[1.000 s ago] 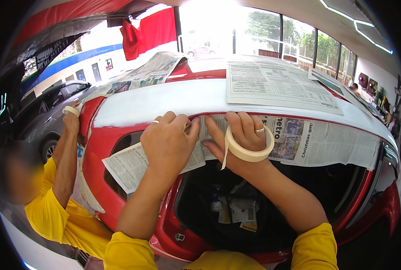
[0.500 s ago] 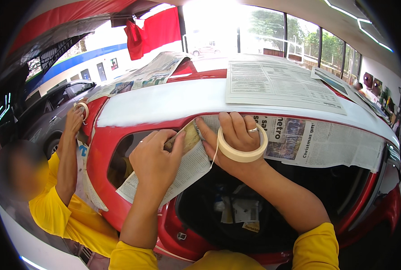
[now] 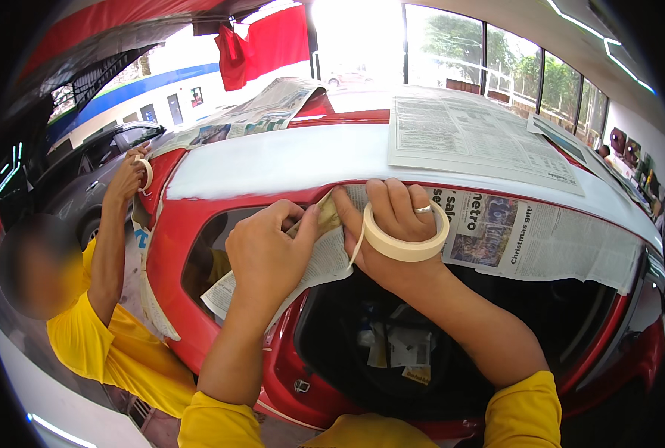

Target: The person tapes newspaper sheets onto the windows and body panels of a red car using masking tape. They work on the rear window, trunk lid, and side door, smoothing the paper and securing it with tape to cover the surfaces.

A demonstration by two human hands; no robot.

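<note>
At the roof edge of a red car (image 3: 169, 257), my left hand (image 3: 265, 250) pinches the upper edge of a newspaper sheet (image 3: 323, 261) between thumb and fingers. The sheet hangs slanted over the side window, its top part folded. My right hand (image 3: 396, 216) has its fingers through a roll of cream masking tape (image 3: 407, 252), and its index finger presses at the roof edge beside the sheet. A thin strip of tape runs down from near that fingertip. To the right, a newspaper strip (image 3: 564, 243) hangs along the edge above the dark door opening.
The roof has a white-coated band (image 3: 272, 166) with newspaper (image 3: 474, 138) lying over part of it. At left, a co-worker in a yellow shirt (image 3: 134, 358) holds another tape roll (image 3: 147, 175) by the car's end. A grey car (image 3: 97, 187) stands beyond.
My left hand has moved slightly toward my right hand, and the sheet's upper part is folded more. My right hand stays at the roof edge with the roll. The view has shifted a little.
</note>
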